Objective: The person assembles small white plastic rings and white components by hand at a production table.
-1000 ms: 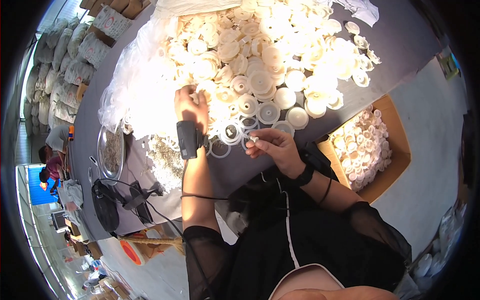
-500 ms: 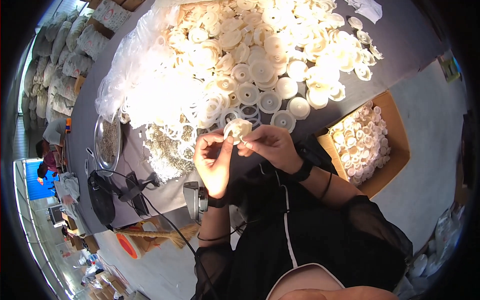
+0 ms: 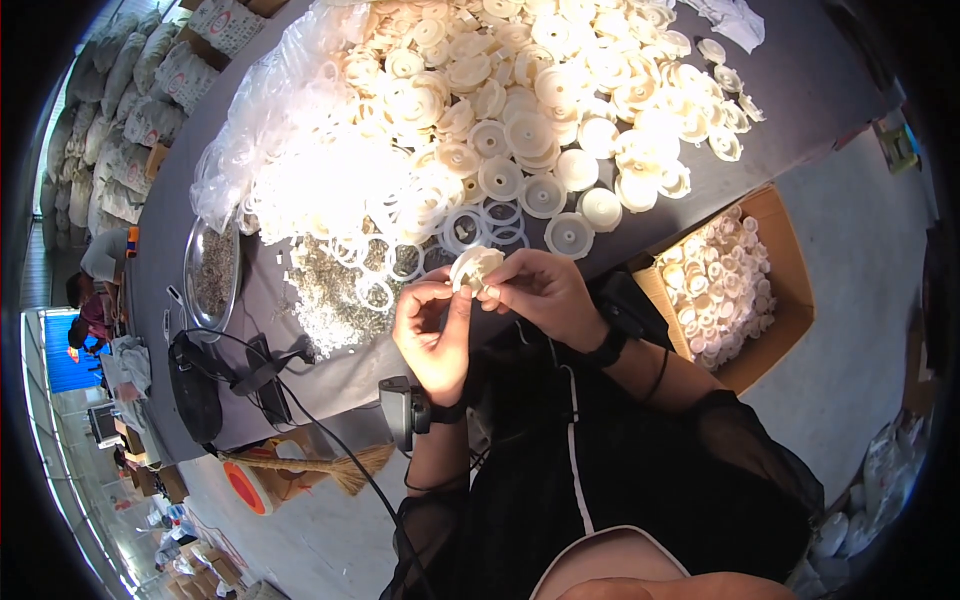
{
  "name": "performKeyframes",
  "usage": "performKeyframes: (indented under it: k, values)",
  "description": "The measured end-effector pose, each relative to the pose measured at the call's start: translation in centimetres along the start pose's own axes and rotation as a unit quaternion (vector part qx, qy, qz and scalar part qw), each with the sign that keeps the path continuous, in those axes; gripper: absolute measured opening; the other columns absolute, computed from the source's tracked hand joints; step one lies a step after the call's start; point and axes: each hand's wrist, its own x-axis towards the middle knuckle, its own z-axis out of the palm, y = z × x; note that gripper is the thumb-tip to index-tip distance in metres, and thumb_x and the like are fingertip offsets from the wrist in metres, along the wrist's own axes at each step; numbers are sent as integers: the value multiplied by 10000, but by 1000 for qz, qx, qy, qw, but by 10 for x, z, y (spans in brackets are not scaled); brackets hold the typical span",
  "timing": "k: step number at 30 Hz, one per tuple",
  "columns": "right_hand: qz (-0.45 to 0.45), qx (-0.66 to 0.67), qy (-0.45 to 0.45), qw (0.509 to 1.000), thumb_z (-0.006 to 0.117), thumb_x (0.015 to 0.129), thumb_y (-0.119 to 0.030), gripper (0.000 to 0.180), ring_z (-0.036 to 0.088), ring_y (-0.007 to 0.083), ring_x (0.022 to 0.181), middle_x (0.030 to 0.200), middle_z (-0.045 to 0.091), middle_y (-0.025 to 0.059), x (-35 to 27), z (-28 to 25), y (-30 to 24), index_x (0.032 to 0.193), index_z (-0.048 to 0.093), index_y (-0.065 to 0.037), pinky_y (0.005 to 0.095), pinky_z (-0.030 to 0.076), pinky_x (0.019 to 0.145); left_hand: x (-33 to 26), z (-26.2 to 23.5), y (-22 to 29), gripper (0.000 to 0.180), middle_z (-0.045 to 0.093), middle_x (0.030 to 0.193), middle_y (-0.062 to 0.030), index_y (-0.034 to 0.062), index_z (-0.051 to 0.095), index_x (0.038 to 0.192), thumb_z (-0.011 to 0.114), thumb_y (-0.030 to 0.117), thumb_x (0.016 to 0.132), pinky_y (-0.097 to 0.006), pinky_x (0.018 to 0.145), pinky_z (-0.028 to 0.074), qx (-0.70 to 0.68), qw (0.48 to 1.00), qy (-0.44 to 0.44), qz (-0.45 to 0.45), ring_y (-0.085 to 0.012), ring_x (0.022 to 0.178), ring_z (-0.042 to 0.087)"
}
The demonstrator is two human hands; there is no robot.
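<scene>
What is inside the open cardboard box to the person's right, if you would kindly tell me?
The open cardboard box holds a heap of small, round, whitish plastic parts. Only the upper layer shows; it covers the box's bottom and anything lower down.

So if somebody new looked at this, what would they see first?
Probably the big sunlit heap of cream plastic discs, spread over the far part of the gray table. Next, in the middle, the left hand holds a cream piece, with the right hand at its edge. Off to the right, an open cardboard box holds lots of small, pale parts.
</scene>
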Motion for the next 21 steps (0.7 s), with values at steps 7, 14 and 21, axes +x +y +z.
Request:
performKeyframes:
  k: [7, 14, 21]
  values:
    - [-27, -297, 18, 954, 629, 757, -2, 179, 571, 72, 812, 931, 581, 38, -4, 2, -19, 924, 564, -14, 199, 462, 672, -4, -3, 1, 175, 578, 1007, -115, 25, 517, 876, 609, -86, 775, -237, 749, 454, -51, 999, -5, -17, -112, 858, 558]
    - [-164, -251, 100, 949, 686, 716, -82, 347, 548, 105, 895, 914, 567, 49, 4, 3, -12, 1035, 555, -43, 249, 450, 723, -8, 1, 8, 173, 576, 1001, -111, 20, 515, 864, 611, -89, 771, -235, 752, 453, -46, 999, -3, -13, -105, 843, 552]
    - [20, -2, -43, 999, 634, 793, -54, 311, 565, 94, 886, 996, 576, 46, 1, -14, -1, 1069, 508, 12, 224, 467, 767, -14, 6, 17, 165, 572, 996, -116, 15, 520, 852, 615, -90, 767, -254, 785, 457, -45, 998, -35, -17, -129, 886, 557]
